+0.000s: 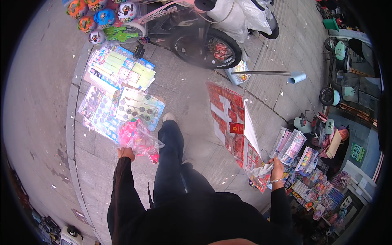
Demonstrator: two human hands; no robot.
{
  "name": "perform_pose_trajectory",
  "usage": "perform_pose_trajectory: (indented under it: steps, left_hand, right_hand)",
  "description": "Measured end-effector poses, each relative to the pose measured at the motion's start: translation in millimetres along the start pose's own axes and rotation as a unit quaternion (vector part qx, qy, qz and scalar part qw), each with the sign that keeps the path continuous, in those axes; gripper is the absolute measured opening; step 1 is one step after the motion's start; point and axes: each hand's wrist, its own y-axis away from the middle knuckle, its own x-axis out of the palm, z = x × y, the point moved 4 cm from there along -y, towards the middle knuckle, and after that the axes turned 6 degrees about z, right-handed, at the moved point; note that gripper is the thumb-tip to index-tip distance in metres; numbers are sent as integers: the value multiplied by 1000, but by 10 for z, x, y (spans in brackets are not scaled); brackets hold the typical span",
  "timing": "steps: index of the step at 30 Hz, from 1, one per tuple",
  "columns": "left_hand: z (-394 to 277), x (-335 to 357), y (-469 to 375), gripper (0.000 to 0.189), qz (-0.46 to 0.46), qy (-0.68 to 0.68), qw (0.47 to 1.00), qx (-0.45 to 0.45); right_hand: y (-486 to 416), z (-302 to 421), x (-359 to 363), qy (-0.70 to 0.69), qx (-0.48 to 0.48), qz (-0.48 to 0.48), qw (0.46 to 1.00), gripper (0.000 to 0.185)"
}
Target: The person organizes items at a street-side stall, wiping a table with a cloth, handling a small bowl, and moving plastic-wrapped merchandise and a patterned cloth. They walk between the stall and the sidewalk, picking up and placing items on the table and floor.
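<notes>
My left hand [126, 153] is closed on a clear plastic bag [137, 134] with bright pink contents, which hangs in front of flat printed sheets on the pavement. On the right, my right hand [276, 169] grips the lower corner of a large red and white display sheet [228, 122] with rows of small red packets, along with a crumpled whitish cloth or bag [262, 170]. The sheet hangs tilted beside my legs. Coin-patterned sheets [141, 107] and a stack of colourful printed sheets [122, 69] lie near the kerb.
A pink bicycle's front wheel [206, 47] stands ahead, beside packaged round toys [104, 17]. Near the wheel are a blue basket [237, 79] and a long-handled tool [260, 73]. Many small packaged goods [312, 190] crowd the right side, near parked scooters [340, 58]. The kerb [71, 128] runs along the left.
</notes>
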Motion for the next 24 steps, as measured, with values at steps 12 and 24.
perform_pose_trajectory:
  steps: [12, 24]
  left_hand:
    - [127, 1660, 1012, 49, 66, -13, 997, -29]
    - [-2080, 1317, 1579, 49, -77, -73, 984, 143]
  right_hand:
    - [1576, -1950, -1484, 135, -140, 55, 979, 39]
    - [3448, -4685, -3048, -96, -125, -241, 958, 40]
